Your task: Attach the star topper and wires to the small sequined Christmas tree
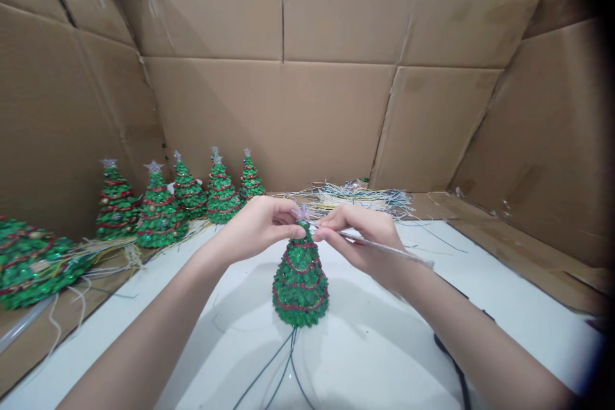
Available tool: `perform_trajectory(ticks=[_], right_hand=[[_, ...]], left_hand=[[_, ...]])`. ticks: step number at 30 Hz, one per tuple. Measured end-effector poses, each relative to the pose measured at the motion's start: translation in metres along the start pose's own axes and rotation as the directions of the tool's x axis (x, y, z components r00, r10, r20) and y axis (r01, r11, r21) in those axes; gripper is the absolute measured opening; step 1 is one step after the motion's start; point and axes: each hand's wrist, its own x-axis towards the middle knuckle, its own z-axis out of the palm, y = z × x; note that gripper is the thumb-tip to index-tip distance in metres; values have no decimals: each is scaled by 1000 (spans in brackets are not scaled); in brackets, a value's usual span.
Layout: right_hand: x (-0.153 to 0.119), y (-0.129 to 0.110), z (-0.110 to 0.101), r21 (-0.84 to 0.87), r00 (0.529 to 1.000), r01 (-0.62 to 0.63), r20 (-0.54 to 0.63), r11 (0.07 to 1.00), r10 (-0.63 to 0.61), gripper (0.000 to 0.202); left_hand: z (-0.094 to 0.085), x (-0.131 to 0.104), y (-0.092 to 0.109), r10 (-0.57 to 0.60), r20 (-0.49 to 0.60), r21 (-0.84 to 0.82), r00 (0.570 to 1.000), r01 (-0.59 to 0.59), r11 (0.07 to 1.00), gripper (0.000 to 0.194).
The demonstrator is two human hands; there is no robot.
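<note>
A small green Christmas tree [301, 282] with red garland stands upright in front of me, with dark wires coming out from under its base. At its tip sits a pale, translucent star [302, 212]. My left hand [262, 227] is closed in a pinch at the tree's top, just beside the star. From the other side, my right hand [362, 237] grips a thin, whitish stick-like tool [394, 250], its point close to the tree's tip. Fingers partly cover the spot where the tool meets the tree.
Several similar trees with stars [161, 214] stand at the back left, and another tree [36, 262] lies on its side. A heap of loose wires [365, 200] lies at the back. Cardboard walls [269, 122] enclose the white table [384, 346]. A black cable [456, 365] runs near my right forearm.
</note>
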Motion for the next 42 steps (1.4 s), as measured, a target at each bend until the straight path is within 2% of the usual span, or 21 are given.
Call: perform_trajectory(ticks=[4, 10, 18, 23, 29, 32, 34, 36, 37, 39, 41, 42], right_hand=[[7, -1, -1, 140, 985, -175, 27, 975, 173, 18], [11, 4, 1, 299, 924, -375, 44, 878, 380, 25], [8, 6, 10, 457, 872, -443, 19, 772, 489, 29], [8, -8, 14, 418, 799, -527, -54, 740, 599, 31], [9, -20, 14, 453, 706, -627, -14, 634, 708, 32], [10, -20, 16, 489, 678, -645, 12, 587, 735, 31], [10, -19, 17, 502, 682, -636, 9, 587, 731, 32], [9, -17, 16, 470, 711, -614, -19, 634, 703, 31], [8, -15, 16, 430, 743, -591, -40, 683, 668, 30], [4, -13, 14, 299, 844, -484, -89, 823, 529, 25], [0, -10, 12, 117, 949, -282, -111, 952, 295, 19], [-2, -9, 12, 30, 980, -168, -106, 985, 170, 16]], left_hand=[[0, 0, 0, 0, -1, 6, 1000, 0, 1000, 11], [0, 0, 0, -34, 21, 14, 999, 34, 999, 18], [0, 1, -2, -29, 20, 31, 999, 28, 999, 20], [0, 1, -3, -4, -5, 30, 1000, 4, 1000, 12], [1, 0, -3, -8, -10, 31, 1000, 8, 999, 10], [1, 0, -3, -3, -10, 51, 1000, 3, 999, 10], [0, 0, -3, -5, -9, 61, 1000, 6, 998, 11], [0, 0, -3, -9, -14, 73, 1000, 10, 997, 11], [0, 0, -3, -11, -14, 72, 1000, 12, 997, 11], [0, 1, -4, -14, -14, 51, 1000, 15, 999, 11], [0, 1, -4, -20, -20, 23, 1000, 20, 1000, 10], [0, 1, -4, -20, -26, 16, 999, 21, 1000, 10]])
